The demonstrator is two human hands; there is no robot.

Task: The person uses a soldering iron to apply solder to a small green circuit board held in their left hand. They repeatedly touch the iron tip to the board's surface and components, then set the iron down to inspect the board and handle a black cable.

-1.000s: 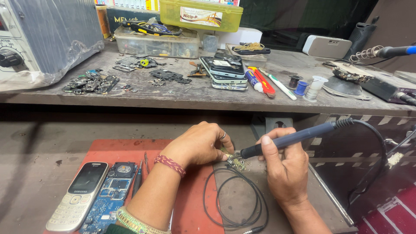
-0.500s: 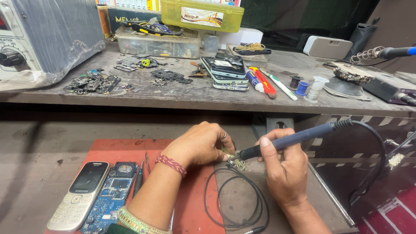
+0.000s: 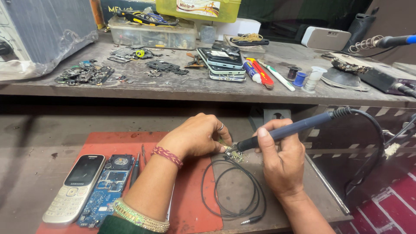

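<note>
Head view, hands: the left hand (image 3: 197,136) is curled, fingertips pinched down on a small circuit board (image 3: 236,156); the right hand (image 3: 281,162) is closed around a soldering iron (image 3: 286,130).
Soldering iron: slim, dark blue handle with a thick black cord looping off to the right; its metal tip meets the small circuit board.
Small circuit board: tiny, flat, brownish piece lying on the worn lower bench just right of the red mat (image 3: 195,203), between the two hands.
Black cable (image 3: 232,190): thin, coiled in loose loops below the board, ending in a metal audio plug (image 3: 251,220).
Left wrist: a red woven thread band and, further up, a gold bangle.
Red mat: smooth and rectangular; on its left end lie a silver keypad phone (image 3: 73,188) and, touching it, a bare blue phone board (image 3: 106,190), with a thin dark tool (image 3: 135,171) just beside.
Upper shelf (image 3: 173,84): rough grey wood, scattered with dark board fragments (image 3: 84,74), a stack of smartphones (image 3: 223,63), glue tubes (image 3: 258,71), small thread spools (image 3: 299,78) and a clear plastic box (image 3: 151,37) of tools.
</note>
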